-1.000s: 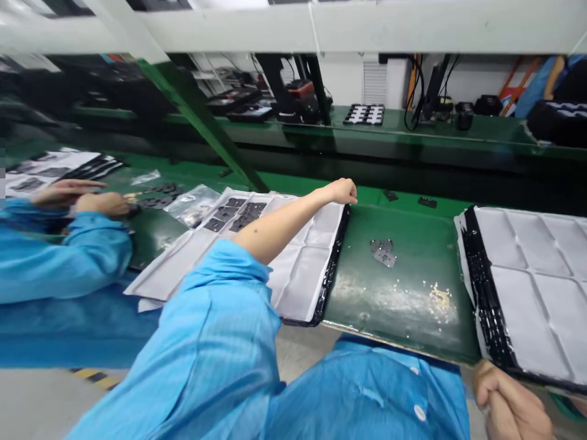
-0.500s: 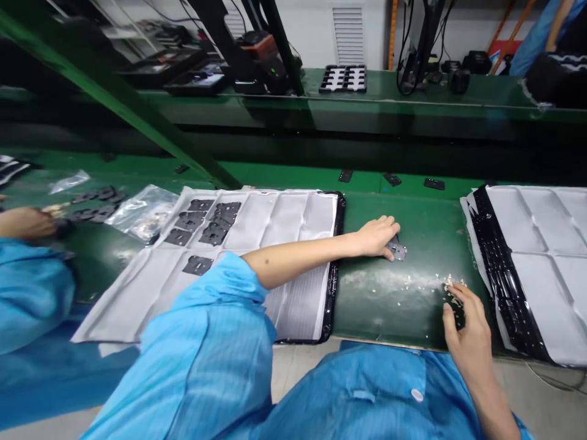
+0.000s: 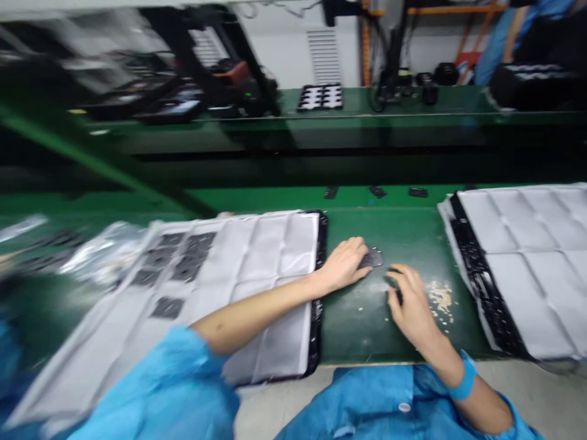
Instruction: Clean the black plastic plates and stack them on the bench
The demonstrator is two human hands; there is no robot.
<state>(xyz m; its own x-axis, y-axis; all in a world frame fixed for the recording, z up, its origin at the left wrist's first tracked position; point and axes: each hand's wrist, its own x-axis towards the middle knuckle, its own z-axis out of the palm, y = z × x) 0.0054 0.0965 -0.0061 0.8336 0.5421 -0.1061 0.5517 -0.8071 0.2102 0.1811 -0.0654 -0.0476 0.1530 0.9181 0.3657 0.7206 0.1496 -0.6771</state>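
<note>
My left hand [image 3: 343, 264] reaches across the green belt [image 3: 367, 318], its fingers closed on a small stack of grey metal plates [image 3: 373, 258]. Just right of it, my right hand [image 3: 409, 300] rests on the belt with its fingers curled over a small dark piece [image 3: 393, 283] that I cannot make out. The two hands are almost touching. The whole view is smeared by motion.
A black tray lined with white sheet [image 3: 275, 244] lies to the left and carries several dark flat parts [image 3: 183, 256]. Another white-lined black tray [image 3: 518, 256] lies to the right. Pale crumbs [image 3: 441, 298] dot the belt. Small dark parts [image 3: 376, 192] sit along the far edge.
My right hand has slid left along the belt to beside my left hand. My left hand has drawn the metal plates slightly left. The view has swung right.
</note>
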